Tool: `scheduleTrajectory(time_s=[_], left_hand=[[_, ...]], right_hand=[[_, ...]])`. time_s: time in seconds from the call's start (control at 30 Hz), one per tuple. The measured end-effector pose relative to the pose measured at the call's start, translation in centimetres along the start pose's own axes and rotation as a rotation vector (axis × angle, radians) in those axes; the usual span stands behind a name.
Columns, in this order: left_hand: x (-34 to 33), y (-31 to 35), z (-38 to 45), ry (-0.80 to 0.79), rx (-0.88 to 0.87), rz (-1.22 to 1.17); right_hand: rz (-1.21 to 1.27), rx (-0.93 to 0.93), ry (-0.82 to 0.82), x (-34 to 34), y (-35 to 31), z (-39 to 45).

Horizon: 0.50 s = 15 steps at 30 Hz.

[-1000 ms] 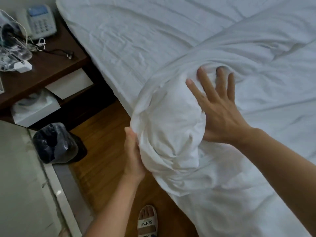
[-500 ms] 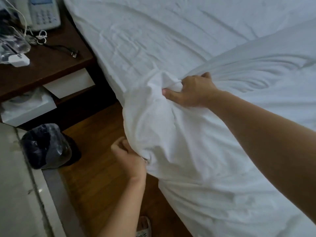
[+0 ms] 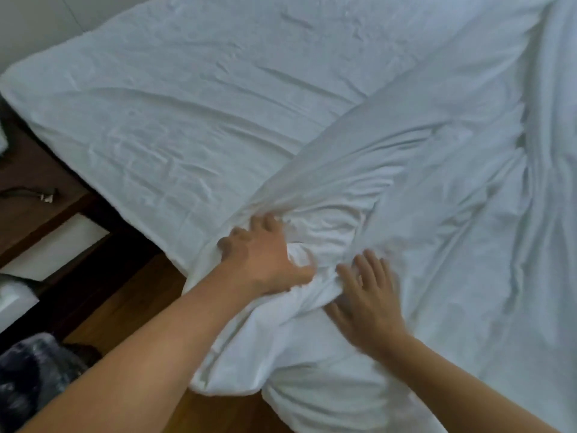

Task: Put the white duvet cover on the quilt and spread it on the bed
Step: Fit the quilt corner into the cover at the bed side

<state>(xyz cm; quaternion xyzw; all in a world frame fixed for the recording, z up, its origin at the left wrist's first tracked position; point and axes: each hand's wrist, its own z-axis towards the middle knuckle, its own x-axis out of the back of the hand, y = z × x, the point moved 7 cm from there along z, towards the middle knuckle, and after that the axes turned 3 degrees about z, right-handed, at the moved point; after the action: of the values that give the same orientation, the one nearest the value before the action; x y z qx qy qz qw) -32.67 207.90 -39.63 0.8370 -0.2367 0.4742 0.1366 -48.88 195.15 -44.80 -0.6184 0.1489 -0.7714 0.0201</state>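
The white duvet (image 3: 452, 214), quilt inside its cover, lies rumpled across the right half of the bed and hangs over the near edge. Its bunched corner (image 3: 324, 232) sits at the bed's left edge. My left hand (image 3: 265, 257) reaches in from the lower left and its fingers curl into that bunched corner. Just to the right, my right hand (image 3: 368, 295) lies flat on the duvet with its fingers spread, holding nothing. The white fitted sheet (image 3: 187, 104) is bare on the far left part of the bed.
A dark wooden nightstand (image 3: 28, 214) stands left of the bed with a cable (image 3: 40, 195) on it. A bin with a black bag (image 3: 31, 379) is at the lower left. Wooden floor (image 3: 131, 307) runs along the bed's edge.
My left hand came up from under the hanging corner and now grips it on the bed. My right hand let go of the cloth and lies flat. The view has tilted up the bed.
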Motion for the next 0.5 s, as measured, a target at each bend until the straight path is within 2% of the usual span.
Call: scheduleTrajectory(time_s=[0.07,0.1,0.2,0.3,0.4,0.5], left_hand=[[0.1,1.4,0.1,-0.058,0.07,0.135],[0.4,2.1,0.4,-0.046,0.061,0.174],[2.7,1.3,1.5,0.137,-0.105,0.087],[4.7,-5.4,3.5,0.22,-0.144,-0.056],[5.1,-12.3,7.9,0.279,-0.037,0.05],[3.6,-16.7,12.3,0.184,0.123,-0.059]], right_hand=[[0.006,0.26,0.034,-0.5,-2.3,0.6],[0.04,0.315,0.027,-0.6,-3.0,1.4],[0.074,0.292,-0.089,-0.7,-2.1,2.3],[0.065,0.319,-0.185,-0.5,-0.3,0.0],[0.094,0.274,-0.273,-0.7,0.5,-0.9],[0.128,0.181,-0.358,-1.5,0.6,-0.4]])
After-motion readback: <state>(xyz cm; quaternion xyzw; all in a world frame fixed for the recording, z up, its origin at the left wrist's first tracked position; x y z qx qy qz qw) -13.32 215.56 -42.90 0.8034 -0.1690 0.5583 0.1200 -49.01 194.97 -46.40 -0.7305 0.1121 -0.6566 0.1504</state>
